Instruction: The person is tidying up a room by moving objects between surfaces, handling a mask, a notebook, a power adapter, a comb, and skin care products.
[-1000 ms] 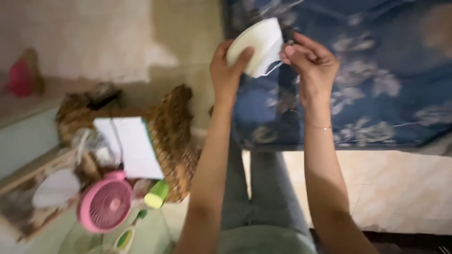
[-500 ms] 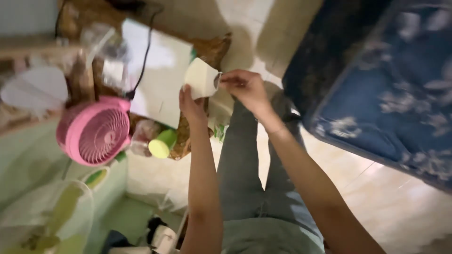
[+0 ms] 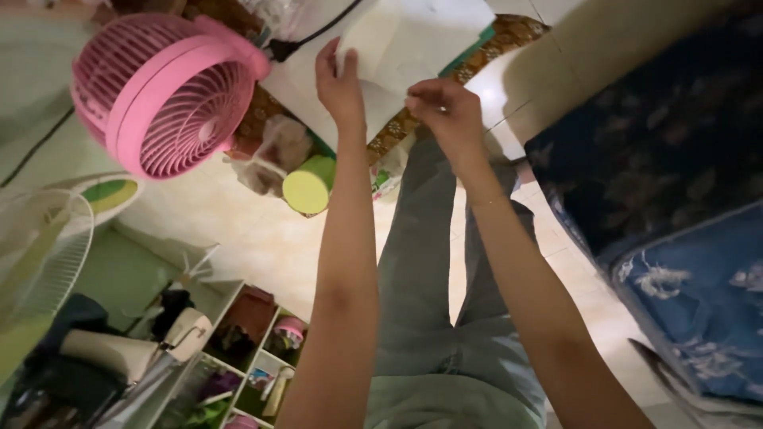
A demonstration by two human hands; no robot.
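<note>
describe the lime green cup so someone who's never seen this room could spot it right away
Start at the big pink fan in the upper left. Just down and right of it, beside the left hand's forearm, a lime green cup lies tipped on its side on the pale floor. It is the only solid yellow-green cylinder there, next to crumpled clear plastic bags.

Soft, dim indoor light with a greenish-yellow cast. The brightest patch is glare on the floor tiles toward 12 o'clock, where the white paper washes out. The blue mattress at 3 o'clock falls into shadow. Everything looks slightly smeared, probably motion blur; the white fan guard at 9 o'clock bows and blurs.
</note>
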